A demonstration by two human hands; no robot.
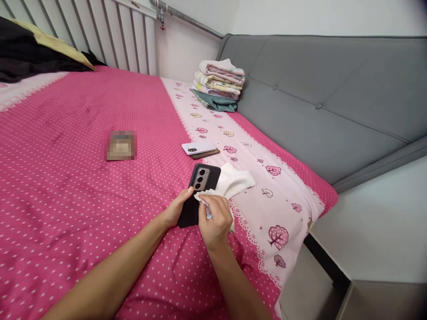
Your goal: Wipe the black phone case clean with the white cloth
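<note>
My left hand (pixel 177 208) is closed around the left edge of a black smartphone (pixel 188 212), its thumb lying on the phone's back. The phone is tilted, with its grey camera block facing me. A white cloth (pixel 235 180) is pinched in my right hand (pixel 216 218) and pressed against the phone's back below the cameras. Part of the cloth spreads out to the right of the phone. Just beyond, a pale lilac phone (pixel 200 147) rests on top of a flat brown item (pixel 208 154), mostly covered by it.
Pink dotted bedding (pixel 100 106) lies under everything. A small blurred-out item (pixel 120 146) sits to the left. Folded cloths (pixel 222 82) are stacked by the grey headboard (pixel 320 80). Dark clothing (pixel 36 53) lies at the far left beside a white radiator (pixel 110 35).
</note>
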